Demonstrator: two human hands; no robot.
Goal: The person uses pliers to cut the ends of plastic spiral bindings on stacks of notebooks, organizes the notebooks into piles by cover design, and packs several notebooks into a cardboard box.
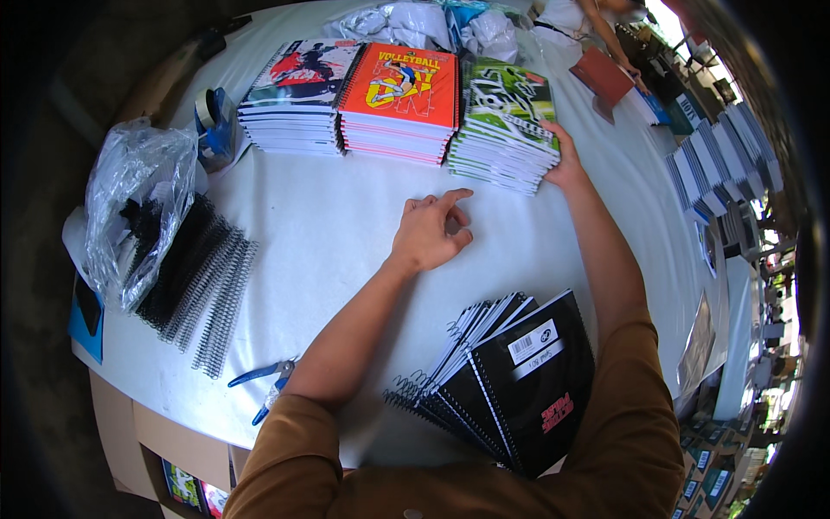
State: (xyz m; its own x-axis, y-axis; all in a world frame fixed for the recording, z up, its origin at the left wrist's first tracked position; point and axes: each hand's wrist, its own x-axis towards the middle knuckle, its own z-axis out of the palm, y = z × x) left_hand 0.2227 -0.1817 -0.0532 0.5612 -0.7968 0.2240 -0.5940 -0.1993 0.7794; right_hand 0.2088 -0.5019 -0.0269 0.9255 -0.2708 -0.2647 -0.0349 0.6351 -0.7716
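Observation:
My right hand (565, 156) is closed around the right edge of a stack of spiral notebooks with green covers (510, 104). Some of its fingers are hidden behind the stack. In front of this stack, my left hand (435, 229) hovers with nothing in it, its index finger stretched out and the thumb apart. A stack of orange-covered spiral notebooks (402, 95) stands beside the green one. Farther left is a stack with red, white and dark covers (303, 95). Close to my body, black-backed spiral notebooks (540, 381) lie fanned out, some with wire ends sticking out.
At the left lie loose black wire spirals (203, 285) beside a clear plastic bag (143, 199) and a blue tape dispenser (216, 125). Blue-handled pliers (268, 381) rest by my left forearm. Another person (592, 26) works at the far right, near more notebook stacks (722, 164).

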